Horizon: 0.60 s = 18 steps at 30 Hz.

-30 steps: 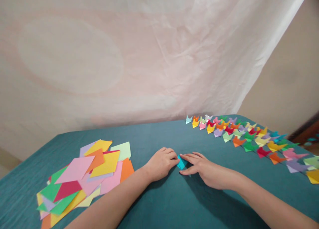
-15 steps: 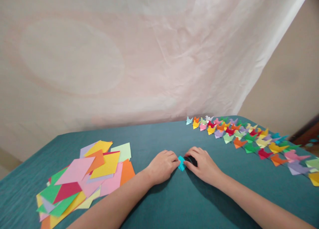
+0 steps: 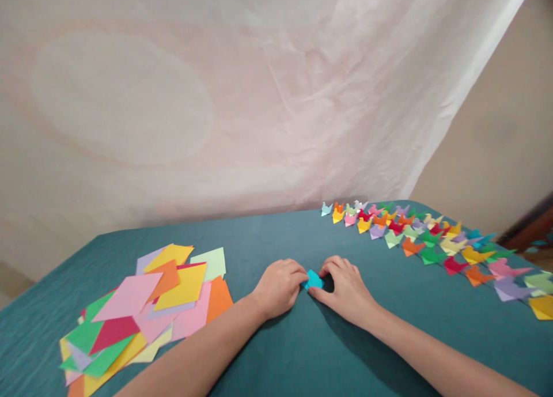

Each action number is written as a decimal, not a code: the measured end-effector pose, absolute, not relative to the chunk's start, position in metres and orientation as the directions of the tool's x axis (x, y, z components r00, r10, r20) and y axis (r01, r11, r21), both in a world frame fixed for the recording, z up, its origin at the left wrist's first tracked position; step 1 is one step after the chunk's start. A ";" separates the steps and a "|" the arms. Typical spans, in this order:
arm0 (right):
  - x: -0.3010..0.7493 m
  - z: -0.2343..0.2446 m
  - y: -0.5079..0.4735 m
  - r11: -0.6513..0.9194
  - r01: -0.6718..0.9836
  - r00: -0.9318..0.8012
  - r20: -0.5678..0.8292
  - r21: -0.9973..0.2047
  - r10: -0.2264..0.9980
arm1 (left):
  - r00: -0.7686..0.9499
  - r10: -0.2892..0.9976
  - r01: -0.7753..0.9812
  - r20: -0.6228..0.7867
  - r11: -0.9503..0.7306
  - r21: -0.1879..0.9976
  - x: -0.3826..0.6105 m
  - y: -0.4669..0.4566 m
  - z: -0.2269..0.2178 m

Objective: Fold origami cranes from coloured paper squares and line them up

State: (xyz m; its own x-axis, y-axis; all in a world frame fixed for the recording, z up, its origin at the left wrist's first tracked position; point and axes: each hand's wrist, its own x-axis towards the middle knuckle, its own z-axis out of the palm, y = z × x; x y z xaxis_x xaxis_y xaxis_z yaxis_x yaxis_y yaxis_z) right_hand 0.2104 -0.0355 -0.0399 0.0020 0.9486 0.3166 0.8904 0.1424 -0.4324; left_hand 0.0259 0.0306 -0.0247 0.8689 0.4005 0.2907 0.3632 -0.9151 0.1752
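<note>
Item: small folded blue paper piece (image 3: 313,280), lying on the teal-covered counter (image 3: 302,351) near its middle. Left hand (image 3: 280,284): fingers curled, tips pinching the piece's left edge. Right hand (image 3: 345,287): fingers curled, thumb and fingertips gripping its right edge. Both hands rest on the counter.

Left of the hands: loose pile of coloured paper squares (image 3: 138,305), overlapping. Right and far side: rows of folded paper birds (image 3: 432,241), many colours, well apart from the hands. Behind: creased pale backdrop sheet (image 3: 216,97).
</note>
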 end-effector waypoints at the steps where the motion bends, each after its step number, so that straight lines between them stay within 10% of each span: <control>1: 0.211 -0.041 -0.035 0.147 0.884 0.001 0.317 -0.444 0.949 | 0.863 0.413 0.369 0.292 -0.908 0.196 0.026 0.030 -0.025; 9: 0.213 -0.048 -0.032 0.185 0.818 0.004 0.328 -0.545 0.945 | 0.821 0.484 0.373 0.302 -0.856 0.357 0.027 0.030 -0.027; 18: 0.209 -0.042 -0.033 0.220 0.601 0.012 0.284 -0.769 0.959 | 0.672 0.697 0.259 0.250 -0.538 0.802 0.030 0.037 -0.030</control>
